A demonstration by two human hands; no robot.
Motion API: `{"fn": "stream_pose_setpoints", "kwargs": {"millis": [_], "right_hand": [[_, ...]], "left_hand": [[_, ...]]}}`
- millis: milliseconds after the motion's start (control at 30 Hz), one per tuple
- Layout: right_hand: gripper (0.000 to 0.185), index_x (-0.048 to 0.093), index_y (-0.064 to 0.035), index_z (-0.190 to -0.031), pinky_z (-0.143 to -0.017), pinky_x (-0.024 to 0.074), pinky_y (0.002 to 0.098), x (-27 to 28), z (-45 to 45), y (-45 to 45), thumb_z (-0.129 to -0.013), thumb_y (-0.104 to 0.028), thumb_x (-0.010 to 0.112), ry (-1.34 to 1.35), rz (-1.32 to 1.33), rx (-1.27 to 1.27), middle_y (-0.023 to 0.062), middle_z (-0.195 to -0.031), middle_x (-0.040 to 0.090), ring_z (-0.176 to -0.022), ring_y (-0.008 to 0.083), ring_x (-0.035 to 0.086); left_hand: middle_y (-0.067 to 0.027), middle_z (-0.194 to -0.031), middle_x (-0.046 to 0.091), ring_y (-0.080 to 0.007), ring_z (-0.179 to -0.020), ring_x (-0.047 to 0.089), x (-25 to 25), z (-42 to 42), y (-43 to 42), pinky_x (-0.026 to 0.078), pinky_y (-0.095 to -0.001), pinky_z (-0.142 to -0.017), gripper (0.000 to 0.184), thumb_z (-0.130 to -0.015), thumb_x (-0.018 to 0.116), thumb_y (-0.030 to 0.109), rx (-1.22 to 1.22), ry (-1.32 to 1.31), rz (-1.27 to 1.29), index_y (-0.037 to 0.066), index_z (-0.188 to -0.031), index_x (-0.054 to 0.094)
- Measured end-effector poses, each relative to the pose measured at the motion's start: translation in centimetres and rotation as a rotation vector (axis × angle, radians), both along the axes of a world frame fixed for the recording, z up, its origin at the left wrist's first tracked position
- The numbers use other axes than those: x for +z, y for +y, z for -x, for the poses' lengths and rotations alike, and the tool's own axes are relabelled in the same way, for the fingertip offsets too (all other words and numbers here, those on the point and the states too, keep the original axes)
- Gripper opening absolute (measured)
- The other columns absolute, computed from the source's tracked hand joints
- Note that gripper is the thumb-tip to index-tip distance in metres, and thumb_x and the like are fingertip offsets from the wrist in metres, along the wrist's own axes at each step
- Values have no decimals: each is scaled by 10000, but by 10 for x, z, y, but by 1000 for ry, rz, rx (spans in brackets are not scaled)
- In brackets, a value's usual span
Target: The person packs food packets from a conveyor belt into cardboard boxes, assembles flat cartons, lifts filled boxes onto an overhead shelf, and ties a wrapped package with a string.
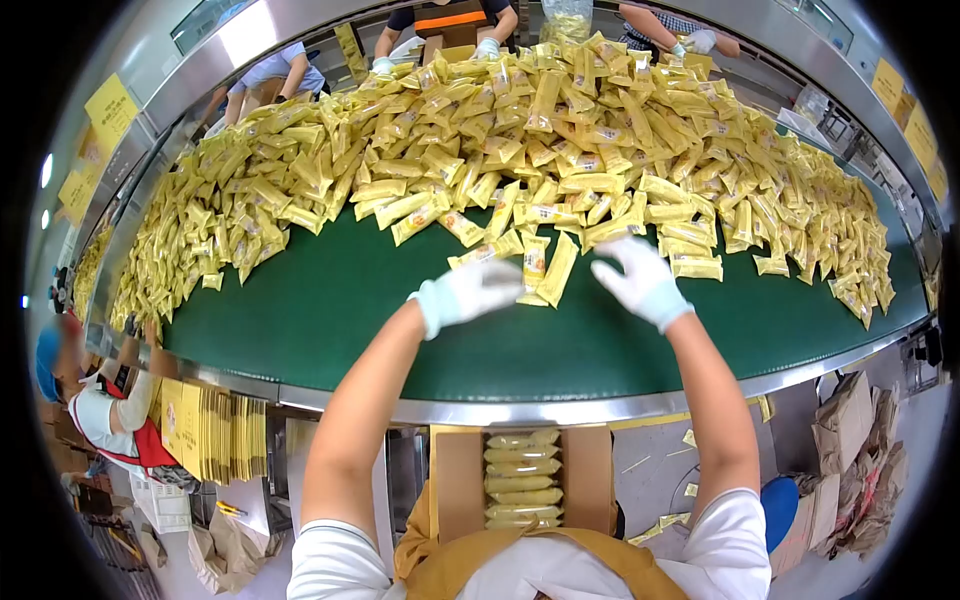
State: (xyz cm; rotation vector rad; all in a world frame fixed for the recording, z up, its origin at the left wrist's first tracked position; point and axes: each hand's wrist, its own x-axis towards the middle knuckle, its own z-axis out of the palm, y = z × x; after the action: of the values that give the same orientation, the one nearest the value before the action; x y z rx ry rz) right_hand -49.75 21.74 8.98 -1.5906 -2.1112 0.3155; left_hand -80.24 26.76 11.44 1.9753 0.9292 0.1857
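Observation:
A wide heap of yellow wrapped snack packets [560,115] covers the far part of the green conveyor belt [330,310]. My left hand [475,294], in a white glove and slightly blurred, reaches rightward with its fingers stretched; their tips are at the lower edge of an upright packet [534,262]. Leaning beside that one is a tilted packet [559,270]. To its right, my right hand [638,278], also gloved, has thumb and fingers apart just below the heap's edge, apparently holding nothing. Below the belt, an open cardboard box [458,490] in front of my body holds several packets [522,483] stacked in a row.
A metal rail [470,411] borders the belt's near side. Across the heap are co-workers with gloved hands [487,48]. At left, a person in a red apron [152,445] is by flattened yellow cartons [232,432]. Crumpled brown paper [865,460] lies at right.

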Motion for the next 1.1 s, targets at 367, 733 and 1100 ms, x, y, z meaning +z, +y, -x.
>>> {"fn": "stream_pose_setpoints", "kwargs": {"millis": [367,733,1100], "right_hand": [[797,374,-282,-1537,-1088,259,740,-72,20,109,-868,-661,586,-529,131,-384,80,-1558,408,-1394,401,411],[768,429,-83,-1475,-1048,341,574,-93,37,-74,-868,-486,671,-410,-5,-108,173,-1369,527,-1273,390,477],[385,632,-70,-1192,-937,490,448,-26,77,-75,-816,-104,709,187,20,467,140,-1110,647,-1059,353,617]], "left_hand": [[-131,-1574,392,-475,-1469,236,-90,-112,26,132,-761,-1108,901,-756,655,675,198,660,-536,301,-1537,407],[-170,-1509,449,-423,-1453,319,-88,14,-60,176,-662,-1169,721,-861,627,532,-240,341,-704,254,-1503,456],[-137,-1188,588,-367,-1195,545,-91,42,-14,378,-468,-1118,487,-866,681,126,151,498,-500,82,-1338,573]]}}
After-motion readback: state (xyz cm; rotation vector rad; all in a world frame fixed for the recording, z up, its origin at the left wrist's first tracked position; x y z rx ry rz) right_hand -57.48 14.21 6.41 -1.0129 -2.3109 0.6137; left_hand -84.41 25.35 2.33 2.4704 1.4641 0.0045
